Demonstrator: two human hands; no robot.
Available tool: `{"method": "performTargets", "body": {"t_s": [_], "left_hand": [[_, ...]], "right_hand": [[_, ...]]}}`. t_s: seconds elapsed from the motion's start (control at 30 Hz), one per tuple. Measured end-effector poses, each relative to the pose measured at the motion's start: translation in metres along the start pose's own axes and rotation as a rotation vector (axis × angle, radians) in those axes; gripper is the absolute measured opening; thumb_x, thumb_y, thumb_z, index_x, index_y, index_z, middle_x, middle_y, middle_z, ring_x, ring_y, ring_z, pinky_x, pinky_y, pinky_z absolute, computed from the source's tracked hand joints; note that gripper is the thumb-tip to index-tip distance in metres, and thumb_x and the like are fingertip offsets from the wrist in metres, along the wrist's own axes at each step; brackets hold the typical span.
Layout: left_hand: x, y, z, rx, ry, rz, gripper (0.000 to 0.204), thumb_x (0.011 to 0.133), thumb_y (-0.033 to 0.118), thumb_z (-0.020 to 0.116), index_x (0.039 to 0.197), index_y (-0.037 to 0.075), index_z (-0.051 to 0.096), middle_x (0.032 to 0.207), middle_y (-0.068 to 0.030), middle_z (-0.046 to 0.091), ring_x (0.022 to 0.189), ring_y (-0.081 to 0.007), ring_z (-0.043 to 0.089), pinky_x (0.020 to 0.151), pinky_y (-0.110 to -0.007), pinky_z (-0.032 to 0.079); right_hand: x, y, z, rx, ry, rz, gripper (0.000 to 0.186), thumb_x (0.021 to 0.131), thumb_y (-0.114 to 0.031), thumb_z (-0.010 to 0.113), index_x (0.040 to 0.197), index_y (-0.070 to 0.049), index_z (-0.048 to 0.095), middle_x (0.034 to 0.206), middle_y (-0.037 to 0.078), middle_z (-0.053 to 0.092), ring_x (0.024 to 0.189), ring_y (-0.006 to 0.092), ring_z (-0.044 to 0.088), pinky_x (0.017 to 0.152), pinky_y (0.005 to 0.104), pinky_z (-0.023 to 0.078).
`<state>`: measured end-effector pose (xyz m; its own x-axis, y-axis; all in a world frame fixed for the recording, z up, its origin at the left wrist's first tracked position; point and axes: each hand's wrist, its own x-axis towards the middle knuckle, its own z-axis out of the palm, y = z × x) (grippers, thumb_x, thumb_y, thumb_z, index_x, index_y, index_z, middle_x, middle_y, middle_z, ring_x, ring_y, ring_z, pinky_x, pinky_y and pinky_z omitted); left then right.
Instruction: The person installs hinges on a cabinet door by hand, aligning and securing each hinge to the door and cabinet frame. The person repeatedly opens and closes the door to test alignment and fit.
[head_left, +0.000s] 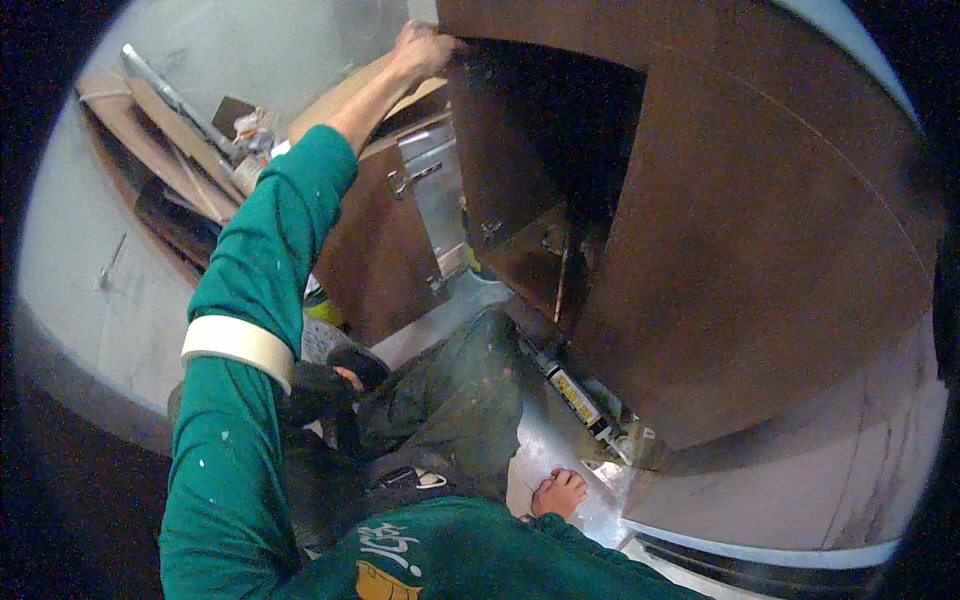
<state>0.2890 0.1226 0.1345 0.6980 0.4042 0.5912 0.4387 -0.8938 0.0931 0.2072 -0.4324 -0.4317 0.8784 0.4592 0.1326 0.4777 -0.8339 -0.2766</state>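
My left arm reaches up and away, and my left hand (424,50) is closed on the upper corner of a dark brown cabinet (760,250). A roll of cream masking tape (238,345) sits around that sleeve like a bracelet. Low in the picture, my right hand (560,493) lies on the pale floor, fingers bent a little, holding nothing. Just beyond it is a caulking gun (577,396) with a labelled sealant cartridge, lying along the cabinet's base. The cabinet's dark opening (555,130) shows a hinge and a thin stick inside; its depths are too dark to make out.
Left of the opening stands a brown cabinet door (375,245) with metal hinges. Boards (165,150) and a metal tube (165,85) are piled behind my left arm. My bent leg (450,400) is close to the cabinet. A pale wall (270,50) rises at the back.
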Motion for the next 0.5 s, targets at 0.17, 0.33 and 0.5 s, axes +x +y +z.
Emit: {"method": "performTargets", "body": {"t_s": [0.17, 0.33, 0.5], "left_hand": [[0.002, 0.003, -0.001, -0.351, 0.119, -0.356, 0.032, 0.077, 0.029, 0.068, 0.101, 0.009, 0.071, 0.09, -0.0165, 0.07, 0.08, -0.026, 0.067, 0.074, -0.031, 0.053], [0.004, 0.022, -0.002, -0.26, 0.239, -0.487, 0.025, 0.074, 0.018, 0.065, 0.086, -0.003, 0.068, 0.082, -0.0191, 0.068, 0.077, -0.0269, 0.067, 0.066, -0.037, 0.052], [0.008, 0.014, 0.005, -0.318, 0.189, -0.483, 0.031, 0.072, 0.024, 0.066, 0.088, -0.003, 0.067, 0.087, -0.02, 0.068, 0.083, -0.0305, 0.066, 0.068, -0.037, 0.052]], "right_hand": [[0.003, -0.007, -0.008, 0.063, -0.004, -0.046, 0.023, 0.072, -0.022, 0.057, 0.095, -0.016, 0.057, 0.107, 0.01, 0.05, 0.105, 0.0333, 0.043, 0.086, 0.048, 0.033], [0.003, -0.01, -0.008, 0.055, -0.001, -0.002, 0.021, 0.075, -0.02, 0.056, 0.095, -0.015, 0.056, 0.109, 0.01, 0.05, 0.107, 0.0329, 0.043, 0.087, 0.0481, 0.033], [0.002, -0.007, -0.003, 0.031, 0.015, -0.053, 0.022, 0.074, -0.022, 0.057, 0.095, -0.015, 0.056, 0.109, 0.01, 0.05, 0.107, 0.0331, 0.043, 0.084, 0.0483, 0.036]]}}
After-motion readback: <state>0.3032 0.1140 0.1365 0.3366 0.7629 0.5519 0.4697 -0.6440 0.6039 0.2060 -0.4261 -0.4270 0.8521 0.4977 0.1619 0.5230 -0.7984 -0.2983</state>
